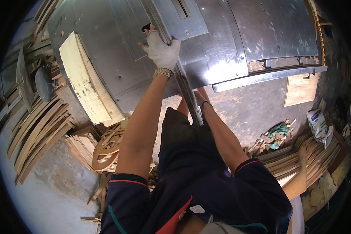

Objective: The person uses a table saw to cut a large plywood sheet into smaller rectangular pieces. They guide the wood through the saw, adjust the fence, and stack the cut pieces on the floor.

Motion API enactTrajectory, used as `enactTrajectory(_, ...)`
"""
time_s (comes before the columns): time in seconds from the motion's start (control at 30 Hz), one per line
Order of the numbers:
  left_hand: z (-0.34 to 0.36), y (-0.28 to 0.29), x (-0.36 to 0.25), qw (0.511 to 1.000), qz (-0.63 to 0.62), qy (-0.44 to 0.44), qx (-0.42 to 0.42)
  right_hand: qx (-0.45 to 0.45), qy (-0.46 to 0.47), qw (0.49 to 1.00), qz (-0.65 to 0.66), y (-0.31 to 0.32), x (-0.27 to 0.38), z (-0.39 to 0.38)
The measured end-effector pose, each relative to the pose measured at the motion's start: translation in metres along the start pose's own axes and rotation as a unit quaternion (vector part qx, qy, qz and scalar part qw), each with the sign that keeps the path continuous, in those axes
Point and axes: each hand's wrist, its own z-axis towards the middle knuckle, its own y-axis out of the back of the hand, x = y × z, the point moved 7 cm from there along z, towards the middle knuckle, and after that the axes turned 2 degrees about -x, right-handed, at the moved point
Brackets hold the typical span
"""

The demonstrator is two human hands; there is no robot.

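Observation:
My left hand [162, 48], in a white fingerless glove with a watch at the wrist, lies on a long narrow metal rail [183, 80] and the steel machine table [105, 78] beside it, fingers spread. A small black part [146, 27] sits just beyond my fingertips, and a slotted steel plate [195, 23] lies right of the rail. My right hand [200, 96] is down at the table's near edge, beside or behind the rail; its fingers are hidden. Two pale narrow boards [82, 74] rest on the table's left part.
Curved wood strips [39, 136] and plywood rings [105, 152] are piled at the left. A steel side bar [269, 74], a pale board [300, 89], offcuts with green cloth [277, 132], a white bag [319, 124] and stacked strips [316, 162] are at the right. My legs stand below the table edge.

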Motion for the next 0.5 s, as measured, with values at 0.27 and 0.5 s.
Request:
enactTrajectory(0.27,-0.002,-0.004,0.008,1.0,-0.008,-0.015,-0.02,0.026,0.032,0.998,-0.04,0.018,-0.003,0.015)
enactTrajectory(0.5,-0.012,0.005,-0.001,0.998,-0.013,0.018,0.053,-0.011,0.185,0.941,-0.282,0.042,0.029,-0.053)
